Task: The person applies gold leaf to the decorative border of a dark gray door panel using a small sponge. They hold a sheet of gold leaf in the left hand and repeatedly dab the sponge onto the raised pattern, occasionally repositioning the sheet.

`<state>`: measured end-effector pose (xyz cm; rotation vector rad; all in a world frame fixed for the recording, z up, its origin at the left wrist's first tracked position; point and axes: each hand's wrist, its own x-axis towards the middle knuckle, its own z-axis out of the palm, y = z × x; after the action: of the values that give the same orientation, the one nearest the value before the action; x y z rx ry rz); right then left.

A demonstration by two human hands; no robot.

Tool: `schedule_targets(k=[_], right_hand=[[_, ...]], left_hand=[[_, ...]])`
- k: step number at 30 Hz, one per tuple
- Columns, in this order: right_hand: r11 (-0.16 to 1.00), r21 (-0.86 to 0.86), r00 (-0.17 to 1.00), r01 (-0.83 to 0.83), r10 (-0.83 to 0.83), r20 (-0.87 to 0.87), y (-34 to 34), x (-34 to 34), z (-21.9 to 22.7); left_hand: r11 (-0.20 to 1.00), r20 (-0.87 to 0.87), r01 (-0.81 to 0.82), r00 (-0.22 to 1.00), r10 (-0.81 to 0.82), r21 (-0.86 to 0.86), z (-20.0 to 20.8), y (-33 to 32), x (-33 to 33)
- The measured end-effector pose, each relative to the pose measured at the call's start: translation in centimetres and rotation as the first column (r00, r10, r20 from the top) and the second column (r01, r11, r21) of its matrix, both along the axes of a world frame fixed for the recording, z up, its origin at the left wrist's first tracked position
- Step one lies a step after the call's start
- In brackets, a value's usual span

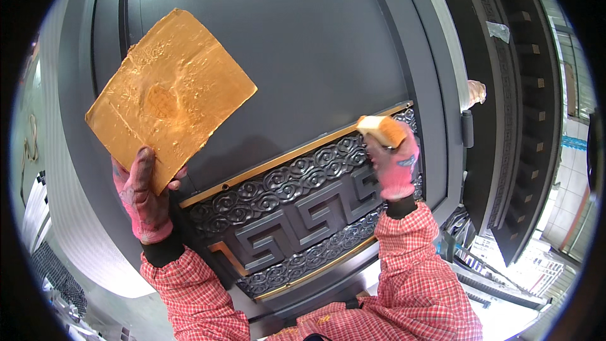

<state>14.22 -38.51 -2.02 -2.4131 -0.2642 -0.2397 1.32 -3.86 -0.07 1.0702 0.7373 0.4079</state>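
My left hand, in a pink glove with dark stains, grips a square board by its lower corner. Gold paint coats the board, with a worn-looking patch near its middle. In my gloved right hand is a pale sponge block with orange-gold paint on it, held above the right end of the carved band. Below both hands lies a dark grey door panel. Its carved band has scrolls and a raised key pattern. Gold coats the upper trim strip, the lower trim strip and a short left piece.
Another dark panel with a row of small blocks stands at the right, with a scrap of clear film on it. Between the panels is a wrapped piece. White ribbed material curves along the left edge. Metal racks stand lower right.
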Motion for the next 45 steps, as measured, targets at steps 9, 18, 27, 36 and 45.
schedule_targets(k=[9,18,27,36,45], right_hand=[[0.975,0.175,0.979,0.138,-0.107,-0.174,-1.2,0.5,0.3],[0.997,0.074,0.993,0.037,-0.028,-0.119,-1.3,0.5,1.0],[0.952,0.166,0.925,0.258,-0.193,-0.327,-2.3,1.4,0.9],[0.990,0.025,0.987,0.138,-0.135,-0.086,-4.1,2.6,0.2],[0.960,0.062,0.960,0.274,-0.269,-0.078,-5.8,3.6,0.1]], left_hand=[[1.000,-0.056,-0.009,0.998,0.010,0.017,0.1,-0.2,0.0],[1.000,-0.035,-0.019,0.999,0.020,0.021,0.1,-0.3,0.1],[0.999,-0.068,-0.025,0.997,0.026,0.025,0.0,-0.2,-0.1],[0.999,-0.078,-0.016,0.997,0.019,0.037,0.2,-0.2,0.0],[0.999,-0.049,-0.033,0.998,0.034,0.027,0.0,-0.1,0.1]])
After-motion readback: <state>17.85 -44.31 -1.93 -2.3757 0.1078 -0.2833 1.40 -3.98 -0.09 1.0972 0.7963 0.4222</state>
